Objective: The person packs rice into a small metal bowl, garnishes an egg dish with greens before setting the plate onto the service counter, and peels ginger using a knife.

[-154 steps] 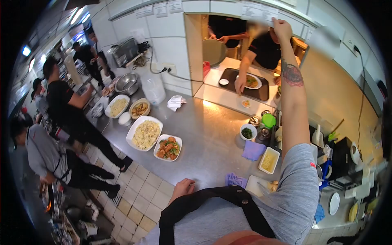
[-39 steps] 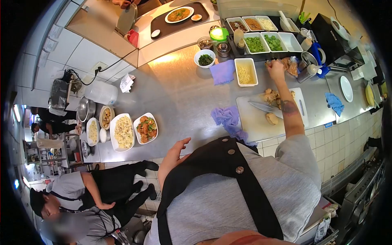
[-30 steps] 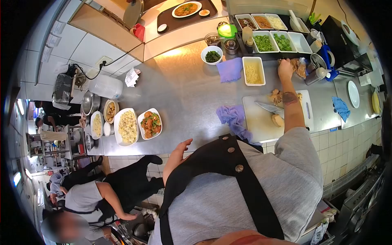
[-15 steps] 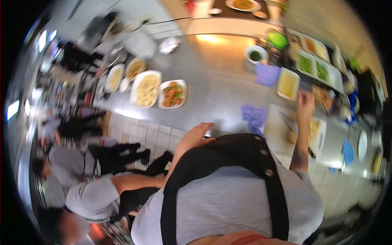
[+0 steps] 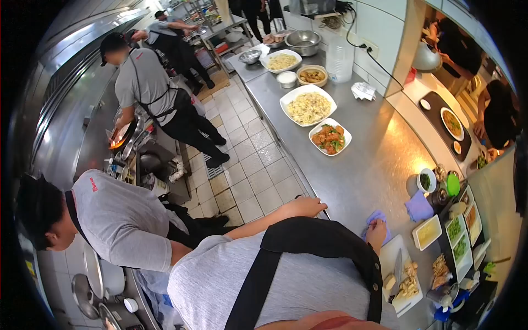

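Note:
My left hand [image 5: 311, 207] is at the counter's front edge, fingers curled together, with nothing visible in it. My right hand [image 5: 377, 231] is closed on a crumpled purple cloth [image 5: 386, 237] on the steel counter [image 5: 360, 176]. Close by, a white cutting board [image 5: 391, 254] bears a knife [image 5: 398, 267] and pale chopped pieces [image 5: 408, 283]. Beyond the board is a white tub of yellow contents [image 5: 427, 232]. A second purple cloth [image 5: 419, 206] lies farther back. Plates of fried rice [image 5: 309, 108] and saucy food with greens [image 5: 330, 137] sit farther left.
A co-worker in a grey shirt [image 5: 121, 220] stands close on my left. Another person [image 5: 148, 82] works at a flaming pan [image 5: 124, 135]. Bowls, including a metal one [image 5: 302, 41], stand at the counter's far end. Trays of greens [image 5: 455, 230] line the right side.
The view has swung toward the left, showing more kitchen. My right hand has moved from above the board area to the purple cloth and taken hold of it. My left hand's fingers have curled in.

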Demonstrator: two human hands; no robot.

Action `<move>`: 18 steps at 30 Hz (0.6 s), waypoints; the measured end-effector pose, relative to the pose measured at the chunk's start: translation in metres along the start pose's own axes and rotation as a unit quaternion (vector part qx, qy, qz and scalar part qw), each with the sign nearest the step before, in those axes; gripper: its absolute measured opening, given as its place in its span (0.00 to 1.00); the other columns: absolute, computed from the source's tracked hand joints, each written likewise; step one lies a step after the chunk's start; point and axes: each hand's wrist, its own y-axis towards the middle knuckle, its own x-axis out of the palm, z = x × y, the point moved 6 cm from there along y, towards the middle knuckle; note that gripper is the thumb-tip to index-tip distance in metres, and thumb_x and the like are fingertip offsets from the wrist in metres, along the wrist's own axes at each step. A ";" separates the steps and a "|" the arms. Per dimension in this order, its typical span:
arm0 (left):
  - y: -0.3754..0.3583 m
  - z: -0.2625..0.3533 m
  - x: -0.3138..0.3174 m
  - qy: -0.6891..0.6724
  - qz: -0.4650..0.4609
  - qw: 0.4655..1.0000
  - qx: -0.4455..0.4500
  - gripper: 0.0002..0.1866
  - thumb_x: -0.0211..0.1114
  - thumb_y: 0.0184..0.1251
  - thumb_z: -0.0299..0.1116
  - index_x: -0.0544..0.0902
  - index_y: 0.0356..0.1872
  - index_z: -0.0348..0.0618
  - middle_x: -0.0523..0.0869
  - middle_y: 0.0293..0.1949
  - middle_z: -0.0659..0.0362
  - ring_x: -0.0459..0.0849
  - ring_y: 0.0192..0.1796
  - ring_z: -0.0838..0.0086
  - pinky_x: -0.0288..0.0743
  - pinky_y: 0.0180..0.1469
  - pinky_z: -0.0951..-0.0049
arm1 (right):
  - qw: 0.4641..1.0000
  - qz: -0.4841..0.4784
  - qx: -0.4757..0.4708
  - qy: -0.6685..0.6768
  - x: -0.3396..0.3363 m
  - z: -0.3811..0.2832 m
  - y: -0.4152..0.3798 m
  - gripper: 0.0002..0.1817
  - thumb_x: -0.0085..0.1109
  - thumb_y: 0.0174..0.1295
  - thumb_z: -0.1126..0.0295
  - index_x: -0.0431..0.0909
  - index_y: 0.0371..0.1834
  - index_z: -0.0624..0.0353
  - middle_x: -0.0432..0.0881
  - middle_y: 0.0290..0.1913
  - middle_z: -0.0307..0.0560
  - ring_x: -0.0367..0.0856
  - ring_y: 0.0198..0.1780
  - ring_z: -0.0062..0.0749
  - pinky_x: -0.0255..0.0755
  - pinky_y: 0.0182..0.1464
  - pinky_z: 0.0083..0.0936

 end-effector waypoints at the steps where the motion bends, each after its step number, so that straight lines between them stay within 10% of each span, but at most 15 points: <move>1: -0.005 -0.001 0.000 -0.006 -0.005 1.000 -0.013 0.29 0.64 0.58 0.35 0.67 0.62 0.47 0.76 0.49 0.50 0.78 0.52 0.53 0.77 0.47 0.57 | 1.000 0.014 -0.006 0.001 -0.001 -0.001 0.003 0.05 0.56 0.47 0.81 0.74 0.27 0.61 0.76 0.30 0.53 0.76 0.34 0.50 0.71 0.38 0.40; 13: -0.036 -0.009 0.028 -0.026 0.006 0.999 -0.034 0.25 0.59 0.63 0.43 0.69 0.60 0.48 0.77 0.49 0.44 0.79 0.51 0.49 0.75 0.48 0.51 | 0.998 -0.056 0.034 -0.022 0.018 -0.006 0.026 0.07 0.57 0.43 0.73 0.76 0.24 0.64 0.78 0.29 0.61 0.76 0.37 0.56 0.71 0.40 0.47; 18: -0.037 -0.014 0.044 -0.033 -0.025 0.996 0.073 0.26 0.60 0.62 0.40 0.68 0.62 0.47 0.75 0.53 0.44 0.77 0.52 0.47 0.73 0.52 0.55 | 0.999 -0.002 -0.009 0.044 -0.023 -0.041 -0.032 0.18 0.63 0.50 0.71 0.76 0.46 0.62 0.77 0.47 0.58 0.75 0.50 0.53 0.70 0.53 0.41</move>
